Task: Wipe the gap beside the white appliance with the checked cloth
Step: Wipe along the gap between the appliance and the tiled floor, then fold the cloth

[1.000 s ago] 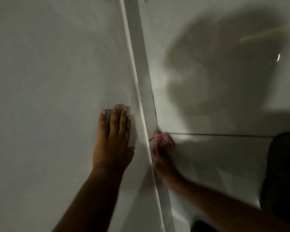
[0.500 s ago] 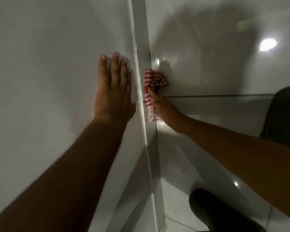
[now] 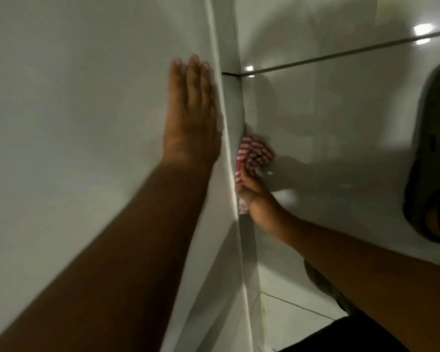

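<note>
Against the view of half a second ago, your right hand and the checked cloth sit lower along the gap: then the cloth's top stood level with the dark grout line on the tiled wall, now the whole cloth lies well below that line. Your left hand has kept its place on the white appliance, flat against the panel close to the appliance's right edge, fingers straight and held together, gripping nothing.

The cloth is red and white, bunched rather than spread. Its long axis runs along the gap, roughly parallel to the appliance's edge, with the fuller crumpled end pointing up and away from you and a narrow tail showing below your wrist, toward the floor. It sits just right of the appliance's edge, pressed into the corner where the gap meets the tiled wall.

Your right hand is closed around the middle of the cloth, fingers curled over it; the fingertips are hidden in the folds, so how tightly they pinch cannot be told. The hand is touching or nearly touching the appliance's edge.

Right of the appliance, at the far side of the view, a dark green garment is visible.
</note>
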